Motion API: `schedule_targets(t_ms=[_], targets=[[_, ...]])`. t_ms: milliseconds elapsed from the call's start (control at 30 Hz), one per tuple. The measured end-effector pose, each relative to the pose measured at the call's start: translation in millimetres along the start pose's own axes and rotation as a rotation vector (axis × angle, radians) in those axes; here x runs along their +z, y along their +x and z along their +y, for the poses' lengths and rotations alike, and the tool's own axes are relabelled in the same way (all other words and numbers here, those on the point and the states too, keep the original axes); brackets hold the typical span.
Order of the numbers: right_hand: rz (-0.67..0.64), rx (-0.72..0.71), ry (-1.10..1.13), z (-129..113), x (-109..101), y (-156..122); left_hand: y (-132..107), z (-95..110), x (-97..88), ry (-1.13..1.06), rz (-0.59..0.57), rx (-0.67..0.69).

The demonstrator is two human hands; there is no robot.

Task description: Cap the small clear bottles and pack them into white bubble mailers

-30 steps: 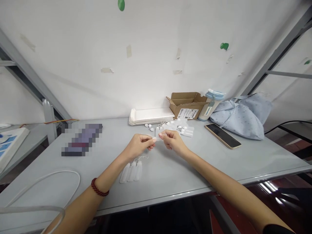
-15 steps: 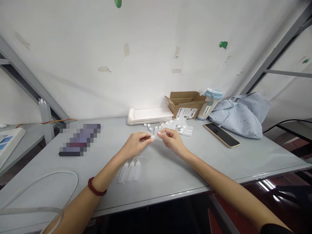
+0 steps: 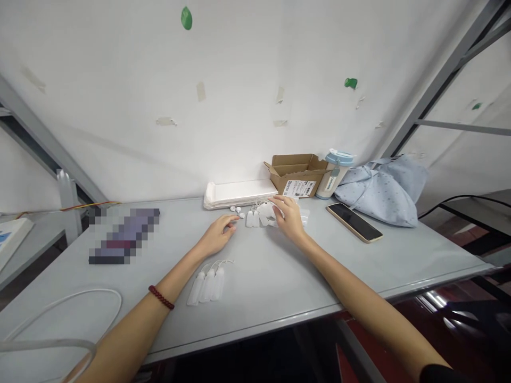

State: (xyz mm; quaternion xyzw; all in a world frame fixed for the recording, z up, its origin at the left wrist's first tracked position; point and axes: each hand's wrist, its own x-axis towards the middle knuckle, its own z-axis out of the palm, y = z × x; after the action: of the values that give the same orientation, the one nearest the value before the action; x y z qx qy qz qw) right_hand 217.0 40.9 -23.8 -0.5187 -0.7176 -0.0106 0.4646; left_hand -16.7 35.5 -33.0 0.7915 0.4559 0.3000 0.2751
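- A pick of small parts seems to be the step in hand; the person's left hand [image 3: 216, 235] is best kept low, meeting one of the small white pieces [image 3: 233, 209] with thumb and forefinger so that its neighbours are not knocked away
- The right hand [image 3: 288, 217] hovers over the translucent pieces [image 3: 256, 219]; a light grip on one edge should free a single piece, and a slow lift would guard against catching any thin cords in the heap
- The left fingers are loosely bent, thumb apart from forefinger, with nothing seen between them; whether a fingertip touches a white piece cannot be told
- The right fingers are spread and unclenched, hiding part of the heap, so contact there cannot be told either
- The translucent pieces lie in an overlapping heap on the worktop [image 3: 271, 287], in front of the white stack [image 3: 243, 190] and the cardboard box [image 3: 301, 188]; they look flat, frosted and long, narrowing at one end
- Three like them form a neat row [image 3: 206, 286] nearer the person, side by side, slightly slanted, with white cords [image 3: 216, 263] at their far ends
- The small white pieces look rounded and glossy, clustered just beside the left fingertips
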Motion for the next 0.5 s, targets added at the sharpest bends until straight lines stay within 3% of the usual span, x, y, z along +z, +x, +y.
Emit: schedule_targets(t_ms=[133, 200, 267, 367, 500], targets=[[0.028, -0.164, 0.136, -26.5, -1.3, -11.5, 1.8, -2.3, 2.2, -0.037, -0.010, 0.001], [-0.139, -0.300, 0.211, -47.0, -1.2, -23.9, 2.8, -3.7, 3.9, -0.025, -0.035, 0.014], [-0.395, -0.464, 0.239, -68.2, -1.7, -38.1, 3.9, -5.3, 6.7, 0.027, -0.059, 0.043], [-0.731, -0.559, 0.274, -95.1, -7.5, -56.1, 5.5, -6.5, 11.0, 0.122, -0.092, 0.062], [-0.891, -0.639, 0.227, -114.9, -18.7, -67.4, 9.1, -5.5, 13.4, 0.226, -0.159, 0.052]])
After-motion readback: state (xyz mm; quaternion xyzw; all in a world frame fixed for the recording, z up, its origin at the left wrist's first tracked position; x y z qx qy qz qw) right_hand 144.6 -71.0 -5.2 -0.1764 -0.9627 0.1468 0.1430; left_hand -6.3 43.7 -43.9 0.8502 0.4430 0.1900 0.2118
